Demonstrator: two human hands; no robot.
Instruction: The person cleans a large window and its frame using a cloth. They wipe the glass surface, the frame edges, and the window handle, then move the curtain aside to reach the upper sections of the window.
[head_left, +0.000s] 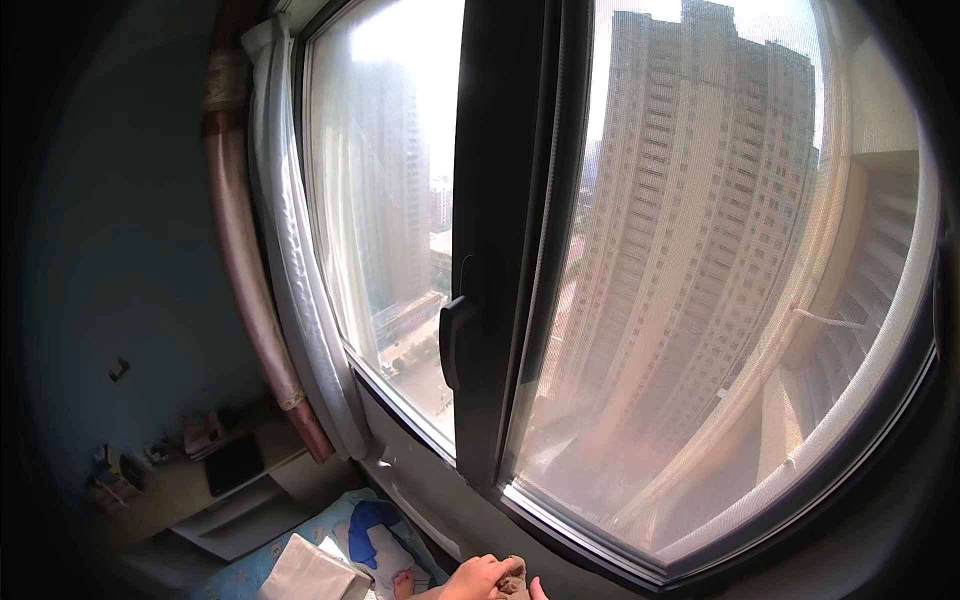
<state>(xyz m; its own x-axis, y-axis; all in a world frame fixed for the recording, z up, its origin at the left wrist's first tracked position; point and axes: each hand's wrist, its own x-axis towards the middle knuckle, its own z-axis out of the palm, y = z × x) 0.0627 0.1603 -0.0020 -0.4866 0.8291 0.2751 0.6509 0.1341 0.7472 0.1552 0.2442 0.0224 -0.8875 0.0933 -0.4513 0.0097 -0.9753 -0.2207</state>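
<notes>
At the bottom edge, my left hand (474, 577) grips a crumpled brown cloth (514, 576), its fingers bent over the cloth's upper left side. Just right of the cloth, a fingertip of my right hand (538, 588) shows; the rest of that hand lies below the picture, so its hold is hidden. Both hands are in front of the wall under a tall window. The window's black frame (499, 225) has a dark handle (450, 343), and mesh covers the right pane (675, 300).
White (289, 240) and pinkish-brown curtains (244, 255) hang at the window's left. Below is a bed with a blue patterned cover (259, 562), a beige folded item (311, 574), blue cloth (365, 532) and part of a bare foot (403, 583). A desk (169, 499) holds books (114, 480) and a dark flat object (234, 463).
</notes>
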